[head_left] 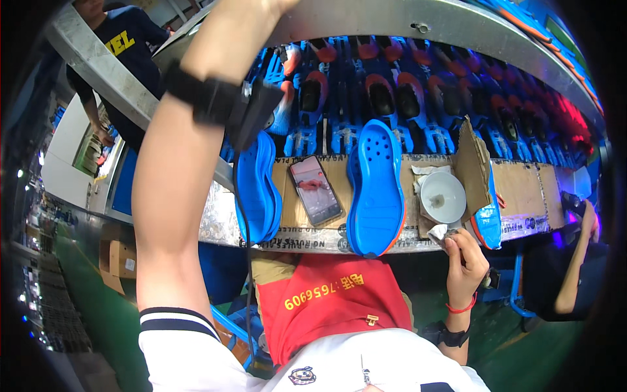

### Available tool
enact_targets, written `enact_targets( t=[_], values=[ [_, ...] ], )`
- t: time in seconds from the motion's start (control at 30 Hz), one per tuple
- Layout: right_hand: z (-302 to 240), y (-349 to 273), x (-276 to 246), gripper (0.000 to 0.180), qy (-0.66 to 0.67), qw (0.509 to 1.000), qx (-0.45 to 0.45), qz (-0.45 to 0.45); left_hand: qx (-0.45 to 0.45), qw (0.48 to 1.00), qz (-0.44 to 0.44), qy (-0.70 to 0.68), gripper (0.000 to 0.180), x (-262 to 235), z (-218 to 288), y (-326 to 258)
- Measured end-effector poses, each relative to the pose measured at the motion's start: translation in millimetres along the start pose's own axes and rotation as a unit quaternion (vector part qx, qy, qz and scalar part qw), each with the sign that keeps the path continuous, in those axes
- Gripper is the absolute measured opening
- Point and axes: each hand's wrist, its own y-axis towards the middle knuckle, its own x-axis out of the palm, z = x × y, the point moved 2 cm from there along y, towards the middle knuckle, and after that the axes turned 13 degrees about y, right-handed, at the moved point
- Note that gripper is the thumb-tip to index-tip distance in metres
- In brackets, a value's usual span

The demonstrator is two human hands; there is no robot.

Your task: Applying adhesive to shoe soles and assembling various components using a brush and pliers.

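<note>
A small whitish scrap (438, 231) is pinched between the thumb and fingertips of the right hand (467, 261), at the near edge of the table (519, 189); it may be cloth or paper, as part of it is covered by the fingers. A red bracelet (461, 306) is worn on that wrist.

At eleven o'clock from the right hand, a white bowl (450, 189) is set on the table, and a greyish patch is seen at its bottom. At twelve o'clock, a cardboard flap (471, 173) is stood on edge just beside the bowl; at one o'clock, a smaller blue piece (488, 225) is partly hidden by it. A blue shoe sole (375, 202) with an orange edge is laid at ten o'clock, and a smartphone (315, 189) with its screen lit is placed between it and the stacked blue soles (260, 196) nearer nine o'clock.

The left hand (285, 4) is raised to twelve o'clock of the view and is mostly cut off by the top edge, so whether it is open or closed cannot be told. Beyond the table, blue-and-red shoes (411, 112) are ranged in rows. A co-worker (130, 39) is seen at ten o'clock.
</note>
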Motion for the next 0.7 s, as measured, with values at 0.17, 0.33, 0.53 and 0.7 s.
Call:
enact_targets(
  t=[0.17,0.33,0.53,0.7],
  values=[
    [-0.8,3.2,5.1,0.012,0.0,1.0,0.005,0.004,-0.151,0.981,0.117,0.018,0.025,17.1,2.6,-3.9],
    [2.6,3.1,5.1,0.012,-0.005,1.0,0.017,0.001,0.055,0.907,-0.008,0.418,0.028,55.1,-20.9,-88.9],
    [2.1,11.1,11.4,0.013,-0.012,1.0,-0.003,0.001,0.04,0.85,-0.113,0.513,0.025,74.4,-132.0,-276.4],
    [6.8,10.9,12.2,0.013,-0.033,0.999,0.002,-0.003,-0.055,0.859,-0.101,0.499,0.034,65.7,-199.6,-360.7]
  ],
)
